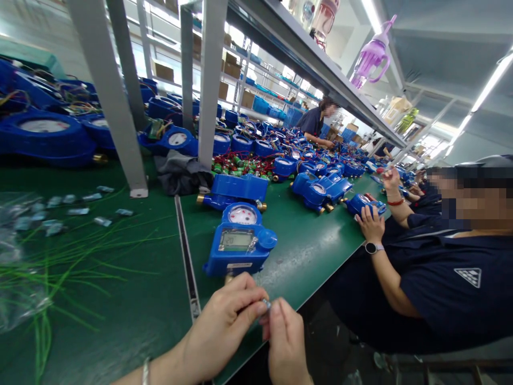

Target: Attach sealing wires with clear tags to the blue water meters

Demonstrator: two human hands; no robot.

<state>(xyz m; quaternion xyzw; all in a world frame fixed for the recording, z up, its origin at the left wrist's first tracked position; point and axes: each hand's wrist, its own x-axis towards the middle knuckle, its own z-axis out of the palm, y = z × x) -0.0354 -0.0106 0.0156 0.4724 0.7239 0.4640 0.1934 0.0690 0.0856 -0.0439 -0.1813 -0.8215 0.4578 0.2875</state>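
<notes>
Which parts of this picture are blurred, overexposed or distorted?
Head view: plastic bag at left is smeared; ceiling lamps burn out white; shelf posts lean from wide-angle distortion; blue meter, left hand and right hand pinching the small part are sharp.

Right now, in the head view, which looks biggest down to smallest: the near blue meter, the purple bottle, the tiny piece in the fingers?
1. meter
2. bottle
3. piece
The meter is nearer the camera, so its lead over the bottle may be only nearness.
</notes>
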